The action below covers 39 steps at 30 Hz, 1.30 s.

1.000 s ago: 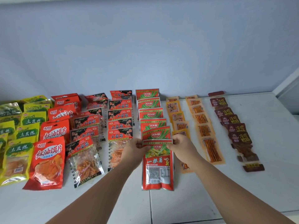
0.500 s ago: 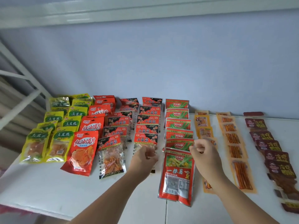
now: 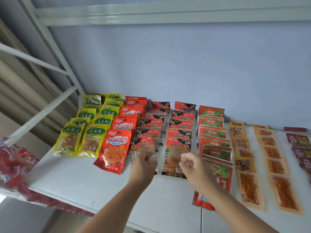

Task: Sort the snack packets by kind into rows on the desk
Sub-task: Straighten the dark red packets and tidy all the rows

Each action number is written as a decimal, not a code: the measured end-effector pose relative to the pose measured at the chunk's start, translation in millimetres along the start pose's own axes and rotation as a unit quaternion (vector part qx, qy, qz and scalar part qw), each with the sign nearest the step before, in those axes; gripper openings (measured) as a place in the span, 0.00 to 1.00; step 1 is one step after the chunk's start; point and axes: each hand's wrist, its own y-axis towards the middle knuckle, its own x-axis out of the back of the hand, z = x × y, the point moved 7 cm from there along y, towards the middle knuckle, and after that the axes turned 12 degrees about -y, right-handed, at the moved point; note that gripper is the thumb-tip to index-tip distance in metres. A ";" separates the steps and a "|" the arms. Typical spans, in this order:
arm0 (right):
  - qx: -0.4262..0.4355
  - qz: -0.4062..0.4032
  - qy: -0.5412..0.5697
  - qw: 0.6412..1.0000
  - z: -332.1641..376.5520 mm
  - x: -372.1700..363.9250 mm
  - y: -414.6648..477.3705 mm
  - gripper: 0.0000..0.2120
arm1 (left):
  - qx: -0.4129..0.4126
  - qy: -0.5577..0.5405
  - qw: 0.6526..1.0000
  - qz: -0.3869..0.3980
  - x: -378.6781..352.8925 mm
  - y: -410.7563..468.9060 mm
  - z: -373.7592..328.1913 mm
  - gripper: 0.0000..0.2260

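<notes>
Your right grip (image 3: 191, 164) is curled into a loose fist with nothing in it, above the near right corner of the nearest black-and-red packet (image 3: 175, 158). Your left grip (image 3: 144, 163) is smeared by motion, fingers bent, over the clear window of the neighbouring packet (image 3: 143, 145) to the left; whether it pinches or even touches that packet cannot be told.

You have the snack packets on the white worktop (image 3: 75, 179) in rows running near to far, each packet overlapping the next. From the left come two rows of yellow packets (image 3: 89, 132), one row of red chip packets (image 3: 116, 148) and two rows of the black-and-red kind. Then comes one row of red-and-green packets (image 3: 213, 133), whose nearest one lies partly under your right forearm. Right of it are two rows of orange stick packets (image 3: 242, 148), with dark maroon packets (image 3: 299, 140) at the right edge.

Off the worktop's near left corner shows a blurred heap of red wrappers (image 3: 15, 165). White frame bars (image 3: 42, 108) slant up at far left, in front of a pale blue wall (image 3: 185, 64)
</notes>
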 end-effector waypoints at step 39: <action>-0.158 0.009 0.065 0.985 79.4 -104.7 43.6 0.30 | 0.100 -0.123 0.979 0.127 29.7 98.1 17.3 0.20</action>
